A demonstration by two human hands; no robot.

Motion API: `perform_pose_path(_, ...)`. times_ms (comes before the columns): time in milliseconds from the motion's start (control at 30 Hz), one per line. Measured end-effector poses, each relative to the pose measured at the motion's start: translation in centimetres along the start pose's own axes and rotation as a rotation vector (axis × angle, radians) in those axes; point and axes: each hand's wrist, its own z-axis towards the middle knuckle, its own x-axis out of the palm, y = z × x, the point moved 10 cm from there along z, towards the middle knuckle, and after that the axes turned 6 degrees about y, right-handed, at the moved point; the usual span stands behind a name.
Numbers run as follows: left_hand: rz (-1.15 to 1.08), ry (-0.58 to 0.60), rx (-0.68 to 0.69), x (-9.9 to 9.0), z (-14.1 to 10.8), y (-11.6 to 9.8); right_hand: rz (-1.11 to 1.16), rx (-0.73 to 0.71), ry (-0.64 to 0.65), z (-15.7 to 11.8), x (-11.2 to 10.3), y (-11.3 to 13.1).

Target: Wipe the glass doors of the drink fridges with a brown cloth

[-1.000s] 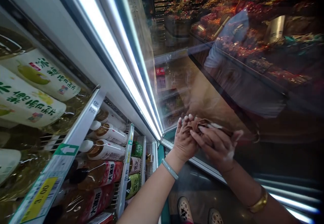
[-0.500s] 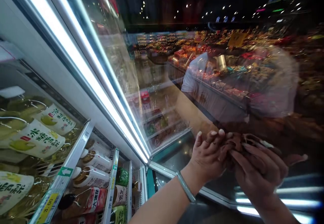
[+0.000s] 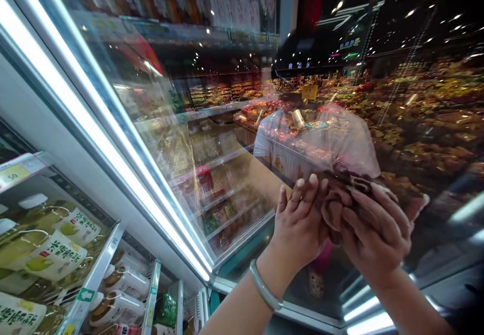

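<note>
A reflective glass pane (image 3: 227,143) fills the middle of the view. My left hand (image 3: 298,224), with a pale bangle (image 3: 264,285) on the wrist and a ring, rests against the glass, its fingers spread. Beside it my right hand (image 3: 374,229) has its fingers bent round a bunched brown cloth (image 3: 333,211) and presses it to the pane. The cloth lies between the two hands, close to the left thumb side. Reflections of the hands and a pale sleeve show in the glass.
Left of the bright light strip (image 3: 109,138), cooler shelves hold bottles with pear labels (image 3: 56,254) and smaller white-capped bottles (image 3: 123,307). A metal frame edge (image 3: 302,312) runs below my hands. The glass mirrors shop displays and ceiling lights.
The view has shifted, bringing more upper shelf reflections into sight. Both hands appear slightly further left in the picture, and the cloth between them has changed shape.
</note>
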Motion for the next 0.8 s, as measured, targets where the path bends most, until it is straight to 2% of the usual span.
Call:
perform_pose_path(133,0.044,0.008,-0.098,0.3,-0.6,-0.5,0.029,0.05,0.005,-2.1,0.2,0.2)
perform_pose_path(200,0.05,-0.031,-0.122,-0.1,-0.3,-0.4,0.052,0.044,0.03,-1.2,0.9,0.9)
perform_pose_path(267,0.042,-0.064,-0.132,-0.8,1.3,-0.4,0.053,0.019,0.044,1.3,1.1,0.8)
perform_pose_path(333,0.031,-0.07,-0.111,-1.5,3.9,-0.8,0.027,-0.012,-0.015,4.1,0.0,-0.3)
perform_pose_path(400,0.019,-0.066,-0.069,-2.1,6.5,-1.9,-0.029,-0.028,-0.138,5.8,-2.0,-2.0)
perform_pose_path(467,0.012,-0.06,-0.026,-2.2,8.1,-3.2,-0.089,-0.043,-0.229,5.7,-3.7,-3.4)
perform_pose_path(500,0.012,-0.06,-0.009,-2.0,8.3,-3.9,-0.114,-0.045,-0.235,5.1,-4.2,-3.9)
perform_pose_path(600,0.018,-0.064,0.039,-0.9,7.5,-5.3,-0.111,-0.026,-0.142,2.6,-4.0,-4.3)
perform_pose_path(667,0.025,-0.071,0.058,-0.4,6.5,-5.4,-0.062,0.009,-0.067,1.0,-3.4,-4.0)
perform_pose_path(733,0.061,-0.075,0.046,-0.7,6.0,-4.7,-0.017,0.019,0.004,0.4,-2.7,-3.3)
perform_pose_path(800,0.11,-0.069,-0.004,-1.8,6.5,-3.5,-0.008,-0.011,0.059,0.9,-2.2,-2.7)
